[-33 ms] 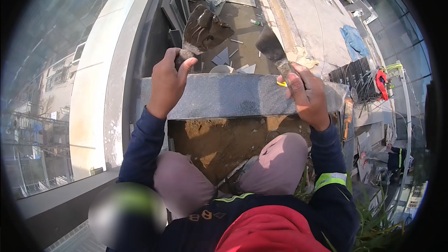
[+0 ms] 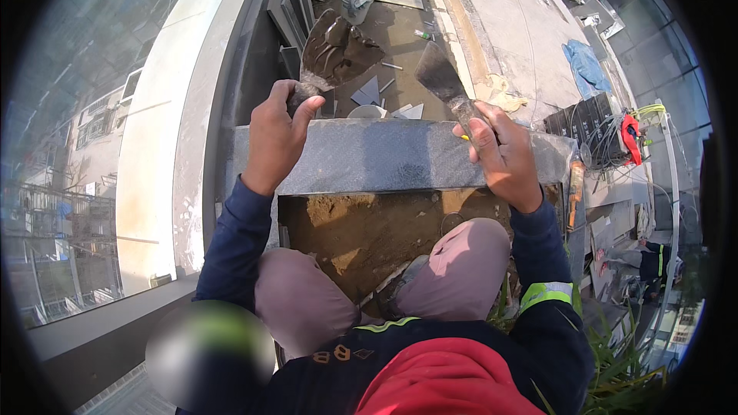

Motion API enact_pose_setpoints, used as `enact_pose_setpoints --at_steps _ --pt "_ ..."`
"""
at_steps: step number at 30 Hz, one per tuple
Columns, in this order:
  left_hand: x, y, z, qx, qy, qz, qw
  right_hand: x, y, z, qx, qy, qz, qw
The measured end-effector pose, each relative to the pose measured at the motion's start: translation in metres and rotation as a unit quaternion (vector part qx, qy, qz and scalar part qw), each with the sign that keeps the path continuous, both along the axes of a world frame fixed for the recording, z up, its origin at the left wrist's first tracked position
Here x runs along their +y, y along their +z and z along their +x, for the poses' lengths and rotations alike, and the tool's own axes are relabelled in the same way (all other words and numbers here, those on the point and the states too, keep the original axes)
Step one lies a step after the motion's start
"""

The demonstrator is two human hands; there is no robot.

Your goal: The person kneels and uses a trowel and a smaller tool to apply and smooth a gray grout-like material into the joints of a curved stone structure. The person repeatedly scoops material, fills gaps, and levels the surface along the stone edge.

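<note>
My left hand (image 2: 275, 137) is closed round the handle of a broad-bladed scraper (image 2: 338, 52). Glossy brown paste with ridges covers its blade, which points up and away. In my right hand (image 2: 503, 160) is a putty knife (image 2: 440, 75), its dark flat blade tilted toward the upper left. A small yellow bit (image 2: 464, 137) shows beside the fingers of that hand; I cannot tell what it is. Both tools are held apart, above the far edge of a grey stone slab (image 2: 369, 155). Neither blade touches the slab.
Brown soil (image 2: 369, 227) fills the gap between slab and my knees. Beyond stand a bucket (image 2: 356, 6), tile offcuts (image 2: 366, 94) and leaning panels (image 2: 286, 15). An orange-handled tool (image 2: 575, 196) lies at the slab's right end, near tangled cables (image 2: 611, 134). A person (image 2: 653, 260) is far right.
The putty knife in my right hand has shifted slightly left and tilted. My left hand and its scraper are almost unmoved.
</note>
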State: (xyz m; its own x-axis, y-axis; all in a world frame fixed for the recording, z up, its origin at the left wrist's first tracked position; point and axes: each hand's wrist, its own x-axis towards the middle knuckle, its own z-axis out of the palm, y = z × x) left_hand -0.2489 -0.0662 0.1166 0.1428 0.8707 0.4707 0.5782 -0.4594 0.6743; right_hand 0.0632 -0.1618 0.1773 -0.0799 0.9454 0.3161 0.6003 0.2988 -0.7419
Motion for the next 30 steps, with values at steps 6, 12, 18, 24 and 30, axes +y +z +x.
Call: enact_pose_setpoints --at_steps 6,12,18,24,30 --pt "-0.017 -0.041 -0.034 -0.035 0.041 -0.014 0.998 0.041 -0.02 -0.039 -0.106 0.07 0.022 0.992" --pt "-0.066 -0.122 -0.077 -0.095 0.082 -0.128 0.984 0.061 -0.069 -0.073 -0.115 0.156 -0.084 0.977" --pt "-0.099 -0.165 -0.089 -0.118 0.142 -0.152 0.971 0.067 -0.093 -0.143 -0.136 0.277 0.024 0.951" --pt "-0.111 -0.174 -0.104 -0.057 0.17 -0.086 0.98 0.077 -0.106 -0.177 -0.139 0.284 0.013 0.949" --pt "-0.116 -0.189 -0.121 -0.044 0.172 0.032 0.984 0.063 -0.125 -0.194 -0.157 0.227 0.051 0.96"
